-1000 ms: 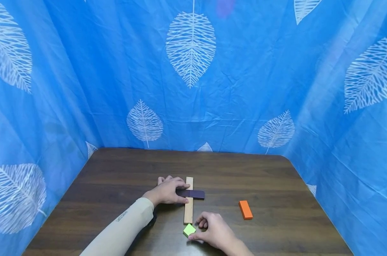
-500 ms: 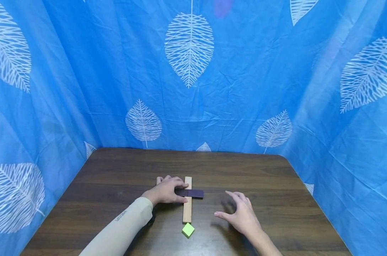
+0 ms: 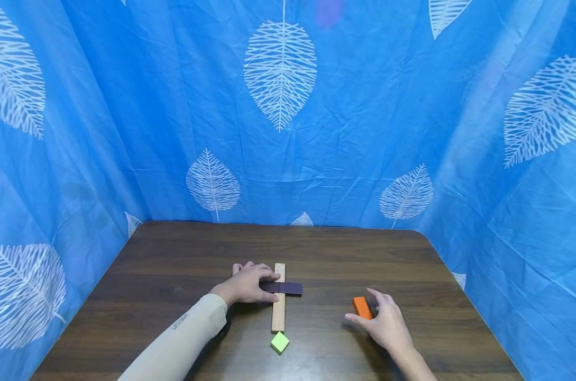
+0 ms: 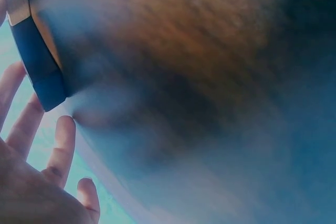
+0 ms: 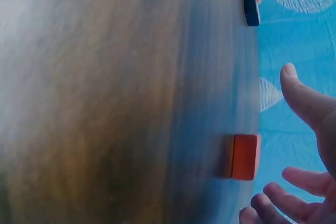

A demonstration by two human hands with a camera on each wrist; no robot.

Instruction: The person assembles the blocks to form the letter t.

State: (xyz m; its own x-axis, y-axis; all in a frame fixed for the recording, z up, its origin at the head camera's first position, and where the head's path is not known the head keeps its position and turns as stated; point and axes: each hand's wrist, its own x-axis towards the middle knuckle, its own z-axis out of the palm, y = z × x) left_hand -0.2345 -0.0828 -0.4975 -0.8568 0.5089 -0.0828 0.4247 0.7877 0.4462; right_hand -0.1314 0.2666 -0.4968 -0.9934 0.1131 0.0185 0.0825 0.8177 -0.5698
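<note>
My left hand (image 3: 245,284) rests beside a long light wooden strip (image 3: 278,315), thumb and index fingertip at its left edge. A dark purple bar (image 3: 291,289) crosses the strip, showing a seam; its left end runs between that thumb and finger and is partly hidden. In the left wrist view, the fingers (image 4: 64,142) spread out close to the dark bar (image 4: 39,61). My right hand (image 3: 386,323) reaches around an orange block (image 3: 362,307), thumb on the near left side, fingers spread on the far right. A gap separates thumb and fingers in the right wrist view, near the orange block (image 5: 245,157).
A lime-green square block (image 3: 280,343) lies turned like a diamond just below the strip's near end. The brown wooden table (image 3: 197,241) has its far edge against a blue leaf-patterned curtain (image 3: 288,180).
My right hand has let go of the green block, leaving it by the strip's near end, and moved right to the orange block. The left hand has stayed in place.
</note>
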